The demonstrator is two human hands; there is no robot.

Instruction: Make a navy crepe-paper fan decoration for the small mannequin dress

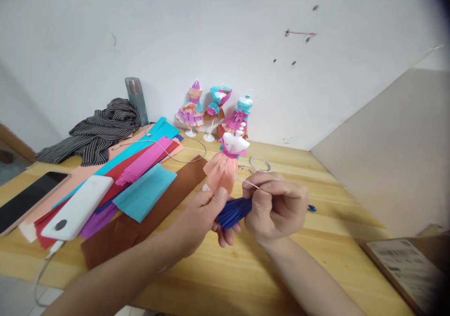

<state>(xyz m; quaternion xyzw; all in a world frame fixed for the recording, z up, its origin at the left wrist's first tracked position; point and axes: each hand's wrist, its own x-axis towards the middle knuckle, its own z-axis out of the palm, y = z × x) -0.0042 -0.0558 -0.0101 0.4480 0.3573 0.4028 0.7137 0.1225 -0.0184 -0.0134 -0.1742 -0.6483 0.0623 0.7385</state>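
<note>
My left hand is closed around one end of a bunch of dark blue pleated crepe paper, with its thumb on top and fingertips below. At the paper's other end, my right hand is closed, pinching a thin white strand between thumb and forefinger. The strand sticks out up and to the left; its other end is hard to make out. Just behind my hands stands a small dress form wearing a peach crepe paper skirt and a pink-trimmed white top.
Three dressed miniature forms stand by the wall. Left lie coloured crepe paper sheets, a white power bank, a phone, striped cloth and a flask. A white ring lies behind my right hand; a cardboard box is right.
</note>
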